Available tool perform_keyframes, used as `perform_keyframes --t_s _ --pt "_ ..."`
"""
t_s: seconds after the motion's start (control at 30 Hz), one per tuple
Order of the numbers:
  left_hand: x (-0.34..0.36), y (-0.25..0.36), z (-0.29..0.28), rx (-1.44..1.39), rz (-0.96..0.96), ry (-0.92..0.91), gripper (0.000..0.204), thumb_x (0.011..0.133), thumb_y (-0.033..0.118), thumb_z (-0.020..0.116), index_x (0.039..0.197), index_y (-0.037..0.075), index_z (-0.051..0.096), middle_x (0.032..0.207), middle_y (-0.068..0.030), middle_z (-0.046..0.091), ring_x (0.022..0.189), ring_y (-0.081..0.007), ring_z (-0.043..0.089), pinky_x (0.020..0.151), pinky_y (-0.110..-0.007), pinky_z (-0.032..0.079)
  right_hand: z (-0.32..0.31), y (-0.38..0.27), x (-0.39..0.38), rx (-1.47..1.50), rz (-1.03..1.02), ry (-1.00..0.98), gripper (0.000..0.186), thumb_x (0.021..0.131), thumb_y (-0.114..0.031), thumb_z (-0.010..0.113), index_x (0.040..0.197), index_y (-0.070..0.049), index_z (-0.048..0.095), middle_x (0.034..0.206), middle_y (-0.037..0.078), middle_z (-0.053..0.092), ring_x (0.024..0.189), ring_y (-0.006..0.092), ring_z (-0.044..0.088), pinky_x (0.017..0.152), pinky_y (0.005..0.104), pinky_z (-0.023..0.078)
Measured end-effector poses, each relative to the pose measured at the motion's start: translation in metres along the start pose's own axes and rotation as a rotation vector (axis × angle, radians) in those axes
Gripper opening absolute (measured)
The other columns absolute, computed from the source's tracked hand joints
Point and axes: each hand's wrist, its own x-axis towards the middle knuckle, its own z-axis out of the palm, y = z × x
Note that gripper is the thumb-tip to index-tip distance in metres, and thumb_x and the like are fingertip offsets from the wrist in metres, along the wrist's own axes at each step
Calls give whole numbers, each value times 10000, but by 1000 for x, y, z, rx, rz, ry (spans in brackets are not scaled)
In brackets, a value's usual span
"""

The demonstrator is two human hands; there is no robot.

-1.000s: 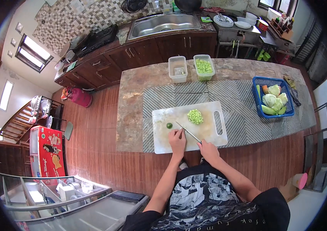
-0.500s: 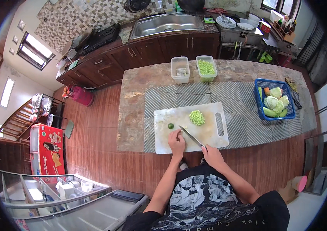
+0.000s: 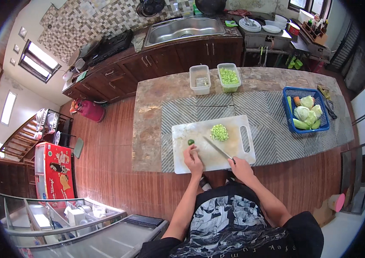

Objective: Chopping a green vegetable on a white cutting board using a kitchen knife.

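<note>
A white cutting board (image 3: 182, 160) lies at the near edge of the table. On it sits a heap of diced light-green vegetable (image 3: 219, 132). My right hand (image 3: 241, 169) is closed round the handle of a kitchen knife (image 3: 217, 147); its blade slants up and left over the board, the tip just left of the heap. My left hand (image 3: 193, 160) is on the left part of the board, fingers loosely bent and apart, fingertips just below a small dark-green vegetable piece (image 3: 191, 142). The hand appears to hold nothing.
Beyond the board stand a mostly unfilled plastic container (image 3: 200, 89) and another container (image 3: 230, 89) with diced green vegetable. A blue basket (image 3: 307, 130) of vegetables sits at the right, beside dark-handled tools (image 3: 330, 107). Further back is a steel sink (image 3: 184, 32).
My left hand has shifted slightly left, nearer the green piece. My right hand has drawn the knife a little right, away from the left fingers.
</note>
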Motion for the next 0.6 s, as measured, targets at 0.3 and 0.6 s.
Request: perform_keyframes --t_s 0.3,0.6 --pt "1 -6 -5 80 62 54 278 897 -55 535 1146 1 646 1173 -108 611 1017 -213 592 856 -305 470 0 -7 -5 -29 18 -50 418 1012 -418 564 922 -21 662 807 277 667 799 496 648 701 580 505" --pt "1 -4 -4 84 46 52 248 875 -39 587 1100 19 673 1119 -131 634 1008 -269 606 867 -342 481 21 -3 17 65 5 55 413 1021 -403 565 962 0 631 759 287 659 769 507 650 667 592 509"
